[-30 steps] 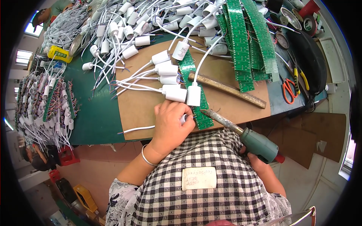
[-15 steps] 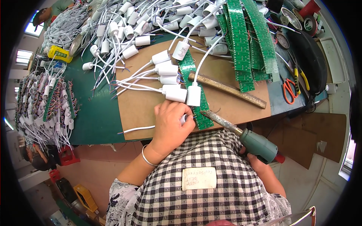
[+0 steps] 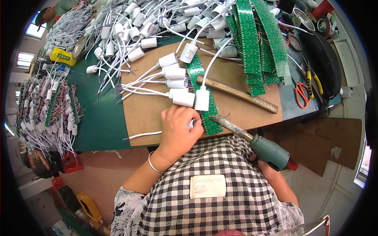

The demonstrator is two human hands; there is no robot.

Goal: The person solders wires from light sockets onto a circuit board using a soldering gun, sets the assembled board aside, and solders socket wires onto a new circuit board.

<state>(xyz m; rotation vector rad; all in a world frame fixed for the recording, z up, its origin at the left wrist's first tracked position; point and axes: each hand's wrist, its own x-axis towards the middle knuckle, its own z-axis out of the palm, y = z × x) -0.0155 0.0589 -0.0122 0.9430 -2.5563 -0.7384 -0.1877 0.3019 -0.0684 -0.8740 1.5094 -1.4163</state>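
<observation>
My left hand (image 3: 178,128) is closed round a small white lamp holder (image 3: 191,124), whose white cable (image 3: 146,134) runs out to the left. Its fingertips are at the edge of a narrow green circuit board strip (image 3: 213,128) on the board. My right hand (image 3: 269,170) grips a soldering iron (image 3: 271,152) with a green handle, which partly hides the fingers. The iron's tip rests at or just above the strip, a little right of my left fingertips. Several white lamp holders (image 3: 181,97) lie along the strip, one standing across it (image 3: 202,99).
A wooden bar (image 3: 240,94) lies across the brown board (image 3: 157,118). Green circuit strips (image 3: 252,51) are piled behind it. Orange-handled scissors (image 3: 302,95) and yellow-handled pliers (image 3: 315,84) lie right. Heaps of white lamp holders (image 3: 136,54) fill the back; a person (image 3: 49,15) is at far left.
</observation>
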